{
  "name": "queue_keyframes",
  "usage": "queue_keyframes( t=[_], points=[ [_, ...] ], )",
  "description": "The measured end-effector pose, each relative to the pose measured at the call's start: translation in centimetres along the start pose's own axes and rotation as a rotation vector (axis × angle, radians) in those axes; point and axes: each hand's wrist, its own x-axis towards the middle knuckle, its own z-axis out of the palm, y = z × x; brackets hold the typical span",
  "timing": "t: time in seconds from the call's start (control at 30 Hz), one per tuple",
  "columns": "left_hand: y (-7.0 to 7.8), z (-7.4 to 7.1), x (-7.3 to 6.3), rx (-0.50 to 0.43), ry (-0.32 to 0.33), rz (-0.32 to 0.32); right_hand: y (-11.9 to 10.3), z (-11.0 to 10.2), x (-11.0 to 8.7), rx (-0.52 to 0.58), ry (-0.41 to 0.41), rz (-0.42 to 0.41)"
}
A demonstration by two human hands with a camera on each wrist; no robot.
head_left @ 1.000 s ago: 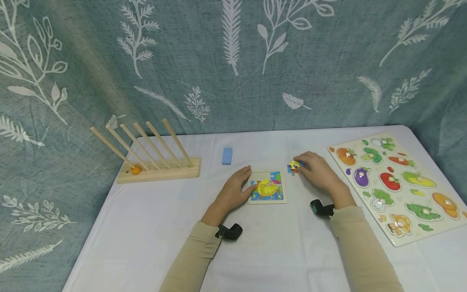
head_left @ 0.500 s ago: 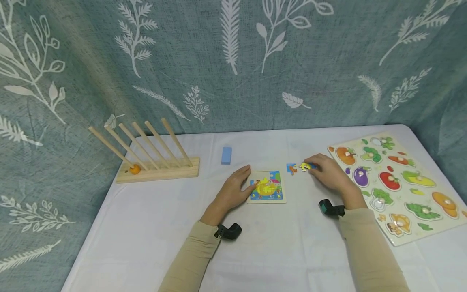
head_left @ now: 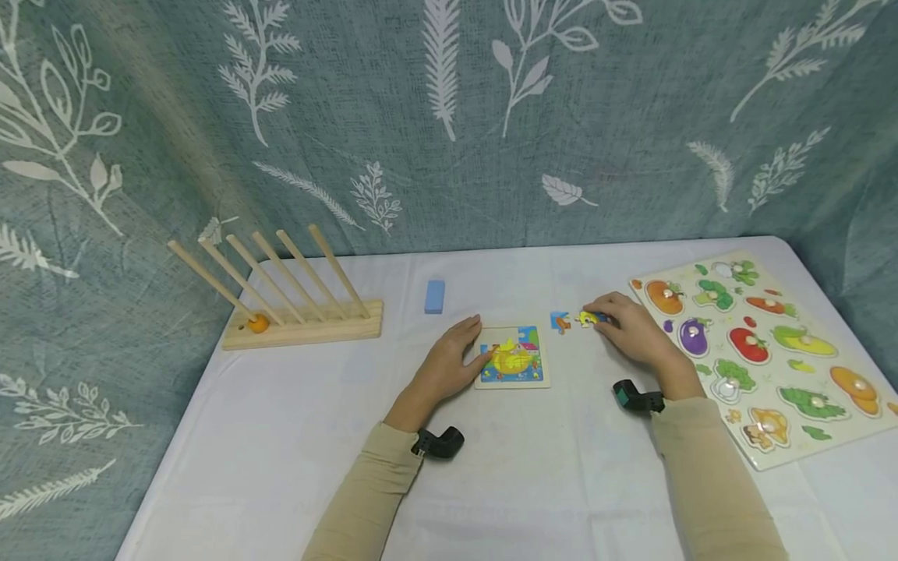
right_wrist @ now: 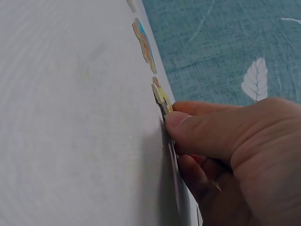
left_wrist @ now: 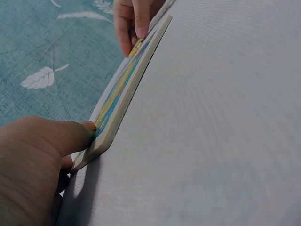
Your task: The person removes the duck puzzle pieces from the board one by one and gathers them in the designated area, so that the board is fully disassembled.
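A small square duck jigsaw puzzle board (head_left: 514,383) with a pale wooden frame lies mid-table. My left hand (head_left: 449,364) holds it at its left side, thumb on the picture, fingers along the edge; the left wrist view shows that thumb (left_wrist: 77,134) over the near corner. To the board's right, my right hand (head_left: 631,333) pinches a yellow and blue puzzle piece (head_left: 588,318) between thumb and fingers, low at the cloth. Another puzzle piece (head_left: 560,322), blue and orange, lies just left of it. The right wrist view has the pinched piece (right_wrist: 162,98) partly covered by fingertips.
A blue block (head_left: 435,297) lies behind the board. At the left stands a wooden base (head_left: 302,333) with several slanted pegs and an orange bead (head_left: 258,323). A large vegetable peg puzzle (head_left: 765,374) covers the right side. A patterned curtain (head_left: 393,125) hangs behind the table.
My right hand has moved right with the yellow piece, drawing it off the blue and orange piece, which now shows separately. For the last half second it hardly moves. My left hand stays put.
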Motion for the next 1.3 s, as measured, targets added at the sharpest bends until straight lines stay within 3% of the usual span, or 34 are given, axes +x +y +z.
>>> queue_keyframes(
  t=[0.2,0.67,0.93,1.3],
  points=[
    [0.0,0.0,0.1,-0.003,0.001,-0.001,0.2,0.2,0.1,-0.02,-0.008,0.004],
    [0.1,-0.1,-0.1,-0.007,-0.006,-0.003,-0.2,0.1,0.1,0.046,0.008,0.032],
    [0.3,-0.2,-0.1,-0.011,-0.013,-0.018,-2.0,0.4,0.4,0.167,0.003,0.004],
    [0.2,-0.2,-0.1,-0.01,-0.007,-0.009,-5.0,2.3,1.1,0.229,-0.081,-0.157]
  ],
)
